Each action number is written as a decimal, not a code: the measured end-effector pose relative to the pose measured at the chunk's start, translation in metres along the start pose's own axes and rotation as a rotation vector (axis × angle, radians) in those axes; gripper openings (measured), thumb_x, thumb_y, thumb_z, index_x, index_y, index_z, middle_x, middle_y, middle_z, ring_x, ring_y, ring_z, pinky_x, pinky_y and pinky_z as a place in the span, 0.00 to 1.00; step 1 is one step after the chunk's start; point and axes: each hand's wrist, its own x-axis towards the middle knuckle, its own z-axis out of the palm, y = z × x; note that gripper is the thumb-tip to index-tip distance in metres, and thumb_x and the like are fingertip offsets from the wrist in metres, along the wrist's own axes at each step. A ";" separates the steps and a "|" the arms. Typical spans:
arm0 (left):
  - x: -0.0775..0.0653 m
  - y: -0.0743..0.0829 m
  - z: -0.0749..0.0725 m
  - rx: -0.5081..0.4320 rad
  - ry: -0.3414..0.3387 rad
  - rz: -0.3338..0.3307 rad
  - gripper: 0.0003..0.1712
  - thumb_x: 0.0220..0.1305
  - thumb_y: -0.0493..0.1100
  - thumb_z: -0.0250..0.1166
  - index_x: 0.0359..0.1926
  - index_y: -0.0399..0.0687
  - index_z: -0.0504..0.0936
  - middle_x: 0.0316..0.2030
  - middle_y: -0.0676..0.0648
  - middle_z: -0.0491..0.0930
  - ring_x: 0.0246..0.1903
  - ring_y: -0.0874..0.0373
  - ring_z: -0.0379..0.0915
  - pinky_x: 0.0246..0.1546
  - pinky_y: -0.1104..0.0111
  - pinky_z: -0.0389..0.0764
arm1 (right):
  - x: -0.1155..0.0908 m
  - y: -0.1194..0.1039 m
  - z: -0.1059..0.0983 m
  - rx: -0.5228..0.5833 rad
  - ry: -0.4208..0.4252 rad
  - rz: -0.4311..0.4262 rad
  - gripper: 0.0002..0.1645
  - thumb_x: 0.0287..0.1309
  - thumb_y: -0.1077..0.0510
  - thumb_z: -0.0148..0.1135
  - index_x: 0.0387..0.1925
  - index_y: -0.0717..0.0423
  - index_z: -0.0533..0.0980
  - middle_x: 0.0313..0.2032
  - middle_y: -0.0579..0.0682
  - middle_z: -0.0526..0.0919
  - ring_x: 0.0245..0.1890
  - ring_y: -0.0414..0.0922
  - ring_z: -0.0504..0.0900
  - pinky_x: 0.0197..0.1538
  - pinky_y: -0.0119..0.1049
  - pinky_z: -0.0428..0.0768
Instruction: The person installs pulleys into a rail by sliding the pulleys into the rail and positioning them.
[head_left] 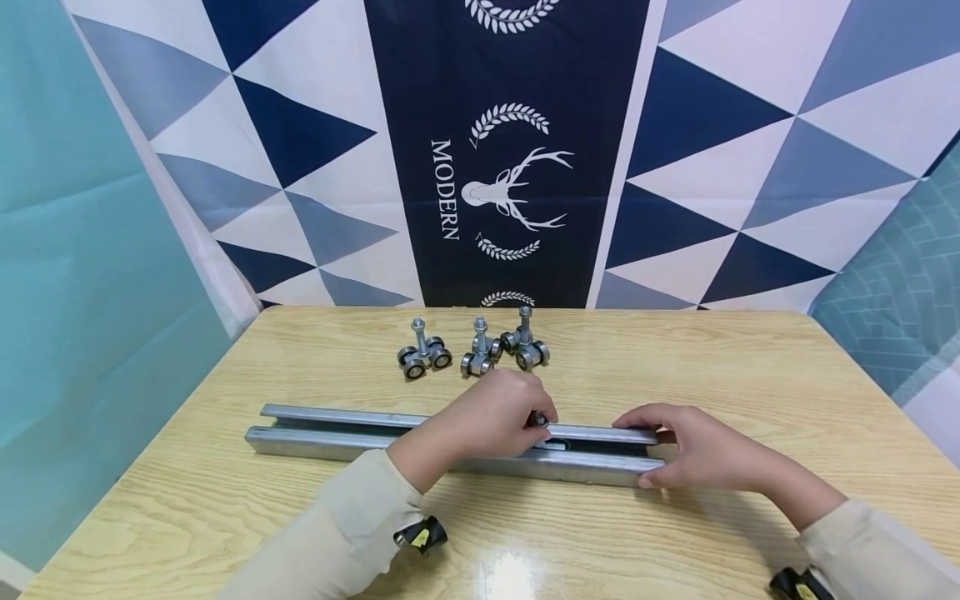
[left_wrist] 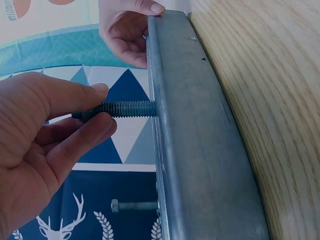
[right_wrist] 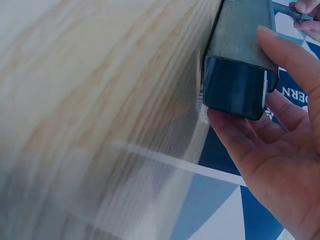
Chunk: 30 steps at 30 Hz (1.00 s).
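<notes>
A long metal C-channel rail (head_left: 322, 442) lies across the table with its slot facing up. My left hand (head_left: 487, 417) is over the middle of the rail, thumb and fingers pinching the upper end of a threaded bolt (left_wrist: 132, 108). That bolt stands straight up out of the slot, and part of a roller trolley (head_left: 553, 445) shows inside the channel below it. At the rail's right end, my right hand (head_left: 705, 450) grips the rail across both sides, the thumb on the near wall. The right wrist view shows the rail's open end (right_wrist: 235, 85) beside those fingers.
Behind the rail, three roller trolleys stand on their wheels with bolts upright: one at the left (head_left: 423, 354), one in the middle (head_left: 480, 354) and one at the right (head_left: 527, 346). The wooden table (head_left: 187, 492) ends at a patterned cloth backdrop (head_left: 495, 150).
</notes>
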 end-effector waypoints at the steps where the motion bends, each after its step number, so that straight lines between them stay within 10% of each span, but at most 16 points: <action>1: 0.001 0.001 0.000 0.000 0.001 -0.002 0.06 0.61 0.40 0.68 0.38 0.48 0.89 0.35 0.53 0.84 0.34 0.66 0.77 0.37 0.78 0.75 | 0.000 0.001 0.000 0.000 -0.003 0.001 0.35 0.45 0.48 0.77 0.55 0.54 0.76 0.50 0.46 0.79 0.46 0.40 0.78 0.50 0.34 0.79; 30: 0.029 0.020 0.013 0.026 -0.001 0.007 0.07 0.61 0.44 0.69 0.39 0.51 0.89 0.34 0.56 0.83 0.34 0.70 0.75 0.36 0.82 0.72 | 0.001 0.002 0.000 0.041 -0.039 0.027 0.38 0.45 0.49 0.77 0.58 0.56 0.74 0.52 0.48 0.78 0.48 0.44 0.77 0.51 0.34 0.78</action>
